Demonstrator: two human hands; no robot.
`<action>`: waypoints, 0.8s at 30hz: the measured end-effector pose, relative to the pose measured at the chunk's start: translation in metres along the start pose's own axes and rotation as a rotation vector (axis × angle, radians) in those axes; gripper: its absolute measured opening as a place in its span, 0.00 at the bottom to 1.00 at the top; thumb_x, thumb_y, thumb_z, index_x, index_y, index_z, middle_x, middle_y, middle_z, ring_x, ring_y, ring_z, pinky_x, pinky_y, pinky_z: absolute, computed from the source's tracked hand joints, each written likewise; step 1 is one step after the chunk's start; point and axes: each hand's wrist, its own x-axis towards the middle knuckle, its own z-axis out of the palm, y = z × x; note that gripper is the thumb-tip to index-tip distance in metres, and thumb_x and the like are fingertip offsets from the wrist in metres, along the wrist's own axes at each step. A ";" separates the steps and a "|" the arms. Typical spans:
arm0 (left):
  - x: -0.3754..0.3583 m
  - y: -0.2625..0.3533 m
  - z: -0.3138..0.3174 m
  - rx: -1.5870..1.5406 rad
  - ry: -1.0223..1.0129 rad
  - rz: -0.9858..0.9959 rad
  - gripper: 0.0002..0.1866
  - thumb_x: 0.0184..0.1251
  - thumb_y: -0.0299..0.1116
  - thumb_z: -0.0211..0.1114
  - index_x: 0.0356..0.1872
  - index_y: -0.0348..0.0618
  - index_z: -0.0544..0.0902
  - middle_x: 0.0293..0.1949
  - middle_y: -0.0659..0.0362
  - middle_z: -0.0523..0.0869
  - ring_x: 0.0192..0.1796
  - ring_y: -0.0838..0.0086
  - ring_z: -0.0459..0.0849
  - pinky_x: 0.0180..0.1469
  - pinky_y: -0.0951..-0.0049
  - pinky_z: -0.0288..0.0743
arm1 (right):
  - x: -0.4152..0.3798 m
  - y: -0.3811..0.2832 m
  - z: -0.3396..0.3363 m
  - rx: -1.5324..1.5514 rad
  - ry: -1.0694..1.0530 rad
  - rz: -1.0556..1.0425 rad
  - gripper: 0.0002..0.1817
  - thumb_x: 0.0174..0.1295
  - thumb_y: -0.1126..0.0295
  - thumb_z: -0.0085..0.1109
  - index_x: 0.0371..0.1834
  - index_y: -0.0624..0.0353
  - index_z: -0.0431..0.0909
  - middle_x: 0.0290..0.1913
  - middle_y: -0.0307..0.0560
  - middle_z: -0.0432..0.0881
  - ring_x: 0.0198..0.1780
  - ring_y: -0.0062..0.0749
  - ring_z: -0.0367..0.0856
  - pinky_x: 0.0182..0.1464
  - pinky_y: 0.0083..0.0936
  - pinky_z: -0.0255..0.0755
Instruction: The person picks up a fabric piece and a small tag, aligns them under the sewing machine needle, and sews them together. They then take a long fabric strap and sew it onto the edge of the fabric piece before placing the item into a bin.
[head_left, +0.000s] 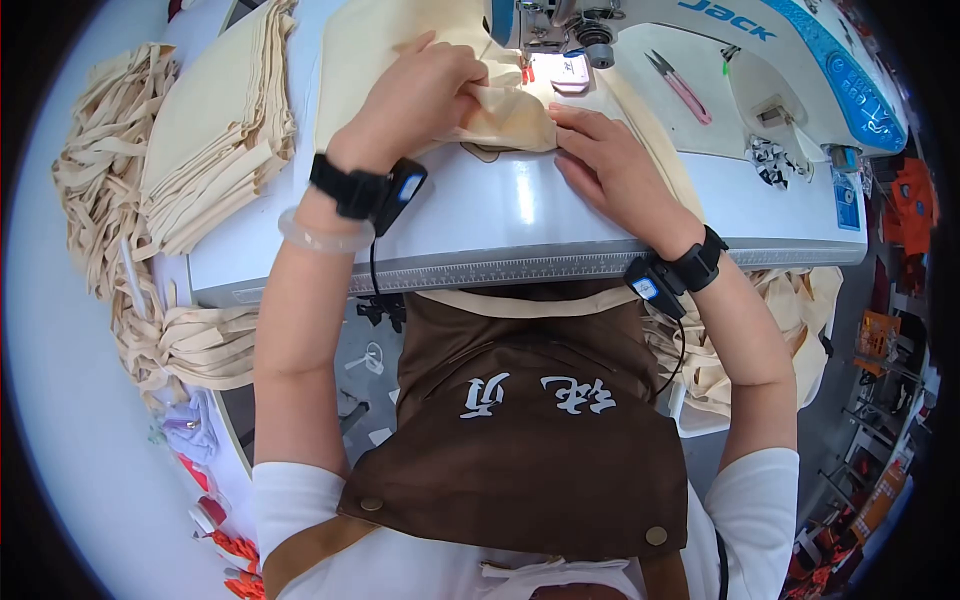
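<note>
Cream cloth (510, 122) lies bunched and folded on the sewing machine bed, just in front of the needle area. My left hand (430, 88) is closed on a fold of it, thumb and fingers pinched together. At the cloth's right edge, my right hand (612, 160) rests with its fingers stretched out, the fingertips touching the fold. The sewing machine (740, 30) stands above and behind both hands, its presser foot and needle partly hidden by the cloth. A small white and pink box-like item (570, 72) sits beside the needle area.
Pink-handled scissors (682, 92) and small scraps (770, 162) lie right on the machine table. A stack of folded cream cloth (215, 130) and bundled cream straps (105, 170) are at the left. More cream pieces (800, 310) fill a white bin below the table's right edge.
</note>
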 end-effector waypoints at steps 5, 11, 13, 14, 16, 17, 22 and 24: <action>-0.041 0.049 -0.024 0.213 0.193 0.138 0.02 0.53 0.24 0.65 0.28 0.42 0.83 0.34 0.57 0.82 0.43 0.62 0.83 0.75 0.54 0.67 | 0.003 -0.022 -0.013 0.090 0.085 0.083 0.27 0.59 0.72 0.66 0.64 0.59 0.74 0.64 0.47 0.77 0.64 0.48 0.76 0.63 0.39 0.71; -0.067 0.115 0.008 0.203 0.260 0.235 0.03 0.52 0.24 0.63 0.26 0.43 0.78 0.30 0.58 0.77 0.40 0.66 0.81 0.63 0.59 0.74 | 0.004 -0.057 -0.014 -0.154 0.100 -0.151 0.17 0.51 0.74 0.67 0.46 0.57 0.79 0.52 0.43 0.81 0.63 0.39 0.77 0.70 0.46 0.66; -0.076 0.126 0.017 0.153 0.174 0.160 0.04 0.52 0.25 0.64 0.29 0.43 0.77 0.31 0.58 0.76 0.39 0.66 0.82 0.56 0.59 0.76 | -0.007 -0.058 -0.011 -0.149 0.032 -0.161 0.13 0.52 0.75 0.66 0.43 0.58 0.79 0.49 0.43 0.82 0.62 0.38 0.77 0.69 0.46 0.66; -0.076 0.127 0.017 0.124 0.147 0.110 0.05 0.53 0.24 0.63 0.32 0.42 0.77 0.32 0.57 0.76 0.39 0.65 0.82 0.52 0.59 0.76 | -0.010 -0.057 -0.011 -0.148 -0.002 -0.166 0.12 0.53 0.76 0.66 0.41 0.58 0.79 0.48 0.43 0.82 0.62 0.38 0.77 0.69 0.46 0.66; -0.076 0.128 0.015 0.061 0.091 0.006 0.08 0.54 0.24 0.63 0.36 0.41 0.77 0.34 0.57 0.76 0.38 0.64 0.82 0.45 0.59 0.76 | -0.014 -0.053 -0.013 -0.094 -0.029 -0.152 0.10 0.54 0.75 0.65 0.40 0.58 0.80 0.47 0.44 0.82 0.61 0.38 0.78 0.69 0.45 0.66; -0.074 0.127 0.014 0.069 0.094 -0.046 0.08 0.55 0.24 0.63 0.37 0.40 0.77 0.35 0.56 0.77 0.39 0.64 0.82 0.43 0.60 0.77 | -0.015 -0.052 -0.013 -0.065 -0.044 -0.146 0.09 0.55 0.75 0.65 0.39 0.58 0.80 0.46 0.44 0.82 0.61 0.39 0.78 0.69 0.45 0.66; -0.064 0.111 0.021 0.026 0.073 -0.087 0.10 0.56 0.21 0.61 0.41 0.36 0.78 0.40 0.55 0.78 0.42 0.62 0.82 0.38 0.63 0.80 | -0.015 -0.050 -0.007 0.071 0.024 -0.125 0.15 0.55 0.79 0.65 0.47 0.61 0.80 0.51 0.48 0.81 0.60 0.45 0.78 0.66 0.41 0.70; -0.066 0.112 0.020 -0.004 0.093 -0.041 0.13 0.56 0.21 0.61 0.45 0.35 0.80 0.46 0.54 0.81 0.46 0.63 0.84 0.41 0.64 0.82 | -0.019 -0.050 -0.009 0.110 0.098 -0.037 0.19 0.55 0.80 0.65 0.53 0.62 0.79 0.55 0.50 0.80 0.61 0.48 0.77 0.66 0.41 0.71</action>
